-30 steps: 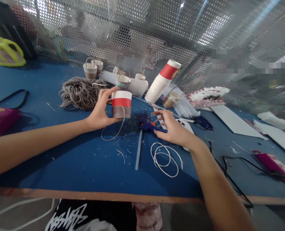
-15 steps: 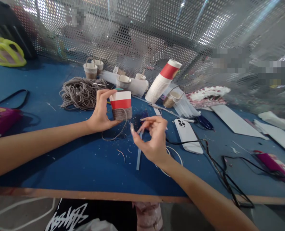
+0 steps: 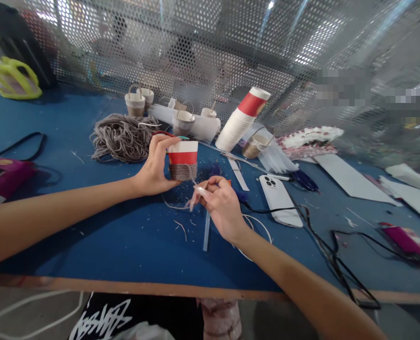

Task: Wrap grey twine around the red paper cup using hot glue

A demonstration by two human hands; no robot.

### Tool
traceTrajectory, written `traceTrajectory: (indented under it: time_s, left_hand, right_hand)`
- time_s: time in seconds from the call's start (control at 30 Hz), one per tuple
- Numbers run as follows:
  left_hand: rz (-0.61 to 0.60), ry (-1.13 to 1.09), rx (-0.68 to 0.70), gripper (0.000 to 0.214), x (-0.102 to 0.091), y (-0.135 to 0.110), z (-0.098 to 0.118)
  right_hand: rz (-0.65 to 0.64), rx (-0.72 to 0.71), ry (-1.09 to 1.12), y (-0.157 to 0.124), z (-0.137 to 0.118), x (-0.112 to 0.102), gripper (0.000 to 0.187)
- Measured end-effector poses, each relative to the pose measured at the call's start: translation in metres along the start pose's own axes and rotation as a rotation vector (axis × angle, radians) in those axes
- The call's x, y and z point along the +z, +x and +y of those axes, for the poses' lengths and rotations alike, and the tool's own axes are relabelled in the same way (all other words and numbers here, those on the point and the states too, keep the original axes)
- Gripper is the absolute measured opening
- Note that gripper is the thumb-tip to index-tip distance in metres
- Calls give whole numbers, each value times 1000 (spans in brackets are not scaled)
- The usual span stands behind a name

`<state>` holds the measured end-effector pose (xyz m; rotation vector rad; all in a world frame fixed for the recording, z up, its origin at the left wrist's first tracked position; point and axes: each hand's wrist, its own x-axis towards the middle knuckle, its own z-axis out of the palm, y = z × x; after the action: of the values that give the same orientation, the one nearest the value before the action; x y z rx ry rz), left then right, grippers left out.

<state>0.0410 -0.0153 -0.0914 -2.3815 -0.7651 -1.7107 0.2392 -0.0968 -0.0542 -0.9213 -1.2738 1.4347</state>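
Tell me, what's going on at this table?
A person is working on a red and white paper cup, gripping it in the left hand. Grey-brown cord is wound around its lower part, with the upper part uncovered. The right hand has its fingers on the cord's loose length, just beside the cup. Further back lie a tangled heap of cord and a tilted stack of cups.

The left hand (image 3: 155, 167) grips wide; the right hand (image 3: 222, 206) pinches.
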Motion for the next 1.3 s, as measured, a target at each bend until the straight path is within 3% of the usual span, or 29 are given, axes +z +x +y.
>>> traceTrajectory:
  time_s: [0.2, 0.53, 0.67, 0.87, 1.07, 1.3]
  left_hand:
    - [-243, -168, -71, 82, -8, 2, 5]
    - [-441, -490, -141, 94, -17, 5, -7]
    - [-480, -666, -216, 86, -16, 7, -7]
    - [-530, -986, -411, 84, -14, 8, -4]
    - [-488, -1052, -493, 89, -11, 5, -11]
    - [-473, -1045, -472, 85, -10, 4, -17]
  right_hand:
    - [-64, -69, -69, 1, -19, -12, 35]
    - [-67, -392, -692, 6, -28, -31, 27]
    - [-94, -436, -721, 4, -26, -32, 45]
    - [-259, -477, -847, 1, -24, -33, 49]
    - [-322, -475, -959, 2, -22, -35, 39]
    - [-334, -443, -1075, 0, -24, -36, 33]
